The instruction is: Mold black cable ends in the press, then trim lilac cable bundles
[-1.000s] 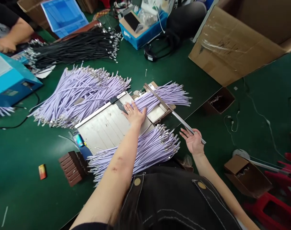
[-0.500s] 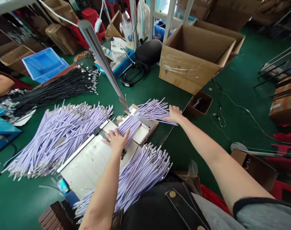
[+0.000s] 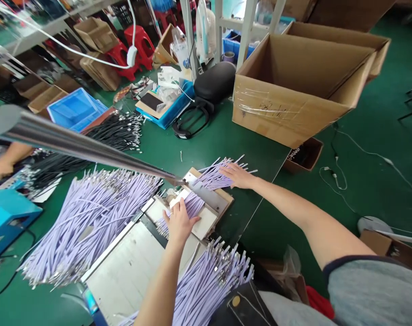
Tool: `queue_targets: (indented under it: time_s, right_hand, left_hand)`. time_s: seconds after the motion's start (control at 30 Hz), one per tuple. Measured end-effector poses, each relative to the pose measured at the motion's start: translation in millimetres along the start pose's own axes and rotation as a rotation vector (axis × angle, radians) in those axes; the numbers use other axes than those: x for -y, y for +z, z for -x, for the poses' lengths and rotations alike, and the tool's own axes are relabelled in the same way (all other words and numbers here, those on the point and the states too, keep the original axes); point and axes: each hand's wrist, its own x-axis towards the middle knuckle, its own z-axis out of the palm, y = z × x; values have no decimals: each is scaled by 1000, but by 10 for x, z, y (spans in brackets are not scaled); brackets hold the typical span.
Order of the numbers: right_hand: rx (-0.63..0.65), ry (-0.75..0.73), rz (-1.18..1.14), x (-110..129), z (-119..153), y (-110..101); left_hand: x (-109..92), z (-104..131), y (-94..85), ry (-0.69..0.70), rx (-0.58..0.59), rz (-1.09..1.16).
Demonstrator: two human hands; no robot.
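Observation:
My left hand (image 3: 179,222) lies palm down with fingers spread on a flat bunch of lavender cords (image 3: 194,203) on a white-bedded bench device (image 3: 124,267). To its right, my right hand (image 3: 238,175) is stretched out over another bunch of lavender cords (image 3: 212,174); its fingers are extended and touch the cords. A bare grey plate (image 3: 206,194) shows between the two bunches. From the device's far side a long metal lever (image 3: 90,151) slants up to the left. Its edge under the lever is hard to make out.
A large heap of lavender cords (image 3: 90,217) with metallic tips lies left, another pile (image 3: 215,271) close to my body. Black cords (image 3: 114,131), a blue tray (image 3: 168,113), a black case (image 3: 215,81) and a big cardboard box (image 3: 294,99) stand farther back. A co-worker's hand (image 3: 2,167) is at far left.
The lever leans farther left and lower in view. My right hand has moved from the cords' right ends onto them. A gap now shows between the two bunches. The whole view has shifted.

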Motion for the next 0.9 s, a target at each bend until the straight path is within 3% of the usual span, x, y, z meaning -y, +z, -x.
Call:
queue_targets:
  time_s: [0.1,0.17,0.27,0.43,0.53,0.63,0.7,0.77,0.83,0.9]
  right_hand:
    - [154,10,28,-135,-514,-231]
    - [212,60,19,-136,-664,-293]
    - [198,148,-18,-15,-555,-214]
    - [146,325,-148,259,-197,23]
    - [84,413,-286,237,-159,-26]
    - [58,447,-469,157,-129,-207]
    - [63,397,-710,231,-52,-314]
    - [86,317,-1211,471,62,-343]
    - [66,291,-1833,826,172,-267]
    - [-29,299,-2199,1186,243,-108]
  left_hand:
    - [-44,-74,-104,-28,73,-15]
    - [-96,-120,-133,-15,182,-6]
    - [-230,-110,-86,80,334,-25]
    - [-417,65,10,212,278,-49]
    - [-411,129,-160,195,280,234]
    - [-465,115,-468,202,327,766]
    - [-593,61,-637,232,350,1079]
    - [-773,-17,-715,234,229,1170]
    - [-948,-100,-702,222,21,1043]
    - [-1074,-171,-634,187,-77,849]
